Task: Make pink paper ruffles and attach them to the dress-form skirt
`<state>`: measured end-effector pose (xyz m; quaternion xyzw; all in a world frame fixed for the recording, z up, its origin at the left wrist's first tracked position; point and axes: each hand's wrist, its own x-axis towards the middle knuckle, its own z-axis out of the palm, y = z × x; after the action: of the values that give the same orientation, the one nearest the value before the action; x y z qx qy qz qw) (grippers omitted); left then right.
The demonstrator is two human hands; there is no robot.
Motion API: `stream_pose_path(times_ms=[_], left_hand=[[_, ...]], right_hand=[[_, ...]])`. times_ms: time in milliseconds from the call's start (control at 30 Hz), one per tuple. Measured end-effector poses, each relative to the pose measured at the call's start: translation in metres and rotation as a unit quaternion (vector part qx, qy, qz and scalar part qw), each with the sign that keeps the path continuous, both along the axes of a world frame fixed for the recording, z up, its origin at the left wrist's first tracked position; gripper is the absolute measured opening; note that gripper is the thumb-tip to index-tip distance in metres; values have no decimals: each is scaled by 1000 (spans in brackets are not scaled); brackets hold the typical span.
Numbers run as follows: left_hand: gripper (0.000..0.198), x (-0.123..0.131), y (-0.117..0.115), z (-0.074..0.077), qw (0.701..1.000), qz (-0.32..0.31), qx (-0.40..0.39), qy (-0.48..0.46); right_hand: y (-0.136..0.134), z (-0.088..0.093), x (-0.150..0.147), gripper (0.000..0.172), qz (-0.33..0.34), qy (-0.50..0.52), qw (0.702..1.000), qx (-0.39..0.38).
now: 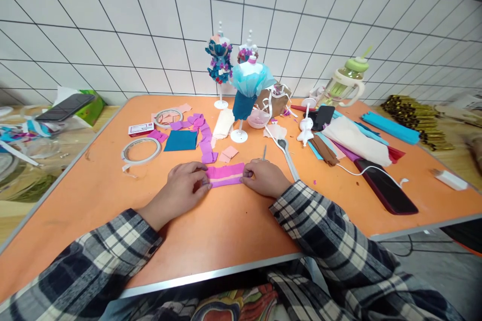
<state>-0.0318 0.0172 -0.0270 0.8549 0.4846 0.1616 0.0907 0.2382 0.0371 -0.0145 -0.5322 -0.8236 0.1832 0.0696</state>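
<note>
A magenta crepe paper strip (226, 171) with a purple lower edge lies stretched on the table between both hands. A thin orange line runs along it. My left hand (188, 183) is closed on its left end, thumb and fingers together. The strip's right end is pinched in my right hand (265, 176). Just beyond the strip are small peach paper pieces (229, 153), a purple paper strip (206, 143) and a teal paper square (181, 141). A small mannequin (244, 105) dressed in teal and light blue paper stands farther back.
Two tape rolls (140, 151) and a small red-and-white box (140, 130) lie at left. Scissors (289, 156), coloured paper rolls (354, 138), a phone (384, 185) and a white cable (354, 172) are at right. Decorated mannequins (220, 62) and a bottle (344, 83) stand near the tiled wall.
</note>
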Motion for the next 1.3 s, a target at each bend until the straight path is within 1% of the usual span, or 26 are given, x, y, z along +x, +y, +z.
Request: stream_pose_path(times_ms=[133, 200, 300, 367, 467, 533, 667, 767, 833, 900, 933, 967, 1000, 1033, 1167, 1300], left_hand=[[16, 0, -1, 0, 1000, 7, 6, 6], [15, -1, -2, 1, 1000, 7, 21, 3], [40, 1, -5, 5, 999, -6, 53, -1], [50, 4, -8, 6, 995, -44, 86, 24], [61, 6, -12, 7, 980, -111, 140, 92], [60, 7, -13, 5, 974, -126, 151, 117], [54, 7, -15, 3, 975, -121, 140, 126], [52, 7, -18, 4, 974, -129, 126, 137], [49, 8, -20, 5, 975, -136, 112, 137], [48, 8, -22, 6, 975, -141, 104, 137], [48, 9, -22, 7, 974, -143, 105, 139], [48, 9, -23, 7, 973, -144, 107, 143], [48, 9, -23, 8, 972, -144, 110, 149], [47, 9, -23, 8, 971, -142, 113, 157], [45, 7, -23, 6, 969, -133, 116, 173], [47, 6, -23, 4, 972, -129, 108, 165]], right_hand=[[0, 0, 0, 14, -6, -1, 1000, 1], [0, 0, 0, 15, -7, -2, 1000, 2], [-1, 0, -1, 14, -6, -2, 1000, 7], [-2, 0, -1, 14, -5, -2, 1000, 11], [-2, 0, -1, 14, -5, -3, 1000, 15], [-2, 0, -1, 15, -4, -5, 1000, 16], [0, 0, 0, 13, -7, -7, 1000, 20], [-4, 4, 1, 15, -14, -6, 1000, 25], [-13, 7, 0, 23, -37, -3, 998, 46], [-27, 7, -4, 38, -52, 1, 994, 94], [-34, 6, -6, 41, -33, 1, 990, 139], [-42, 4, -10, 44, 17, 1, 985, 171], [-49, 0, -13, 51, 66, -4, 980, 186], [-54, -3, -16, 56, 94, -12, 978, 188], [-63, -16, -18, 58, 106, -35, 981, 162], [-62, -19, -6, 54, 83, -39, 984, 155]])
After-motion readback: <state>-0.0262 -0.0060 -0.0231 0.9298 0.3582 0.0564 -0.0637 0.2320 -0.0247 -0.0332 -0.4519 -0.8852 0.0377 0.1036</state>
